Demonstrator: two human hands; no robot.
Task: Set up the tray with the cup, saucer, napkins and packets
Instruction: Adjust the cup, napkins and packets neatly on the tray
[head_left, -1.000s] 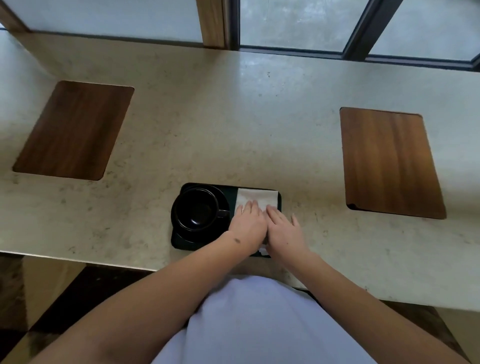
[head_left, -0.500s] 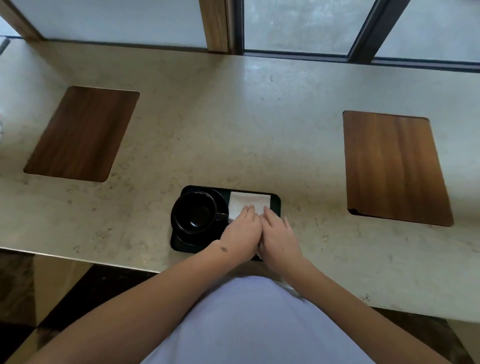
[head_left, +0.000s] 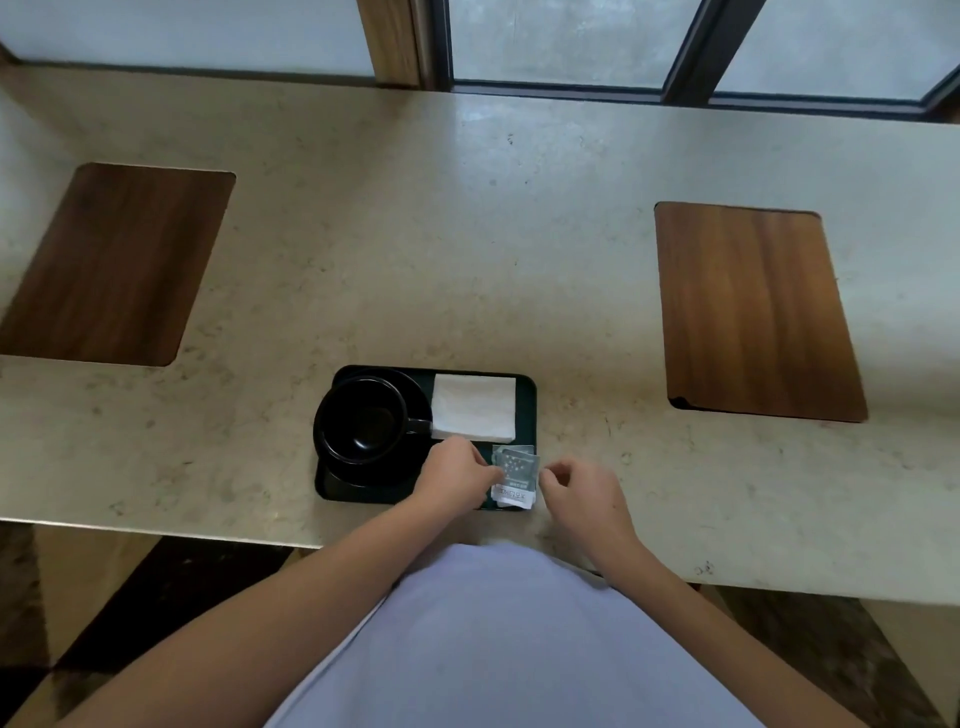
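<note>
A dark tray (head_left: 529, 395) lies near the counter's front edge. On its left half a black cup (head_left: 363, 418) stands on a black saucer (head_left: 415, 387), handle pointing right. White folded napkins (head_left: 474, 405) lie in the tray's far right corner. Grey-green packets (head_left: 516, 474) lie stacked in the near right corner. My left hand (head_left: 457, 475) rests on the tray, its fingertips touching the packets' left edge. My right hand (head_left: 582, 491) hovers just right of the packets, fingers curled, holding nothing.
The tray sits on a pale stone counter (head_left: 467, 234) under a window. Two dark wooden inlay panels are set into it, a left panel (head_left: 114, 260) and a right panel (head_left: 753, 306). The counter's front edge runs just below the tray.
Both hands have drawn back from the napkins toward me and moved apart, which uncovers the packets in the tray's near right corner. The napkins now lie fully exposed.
</note>
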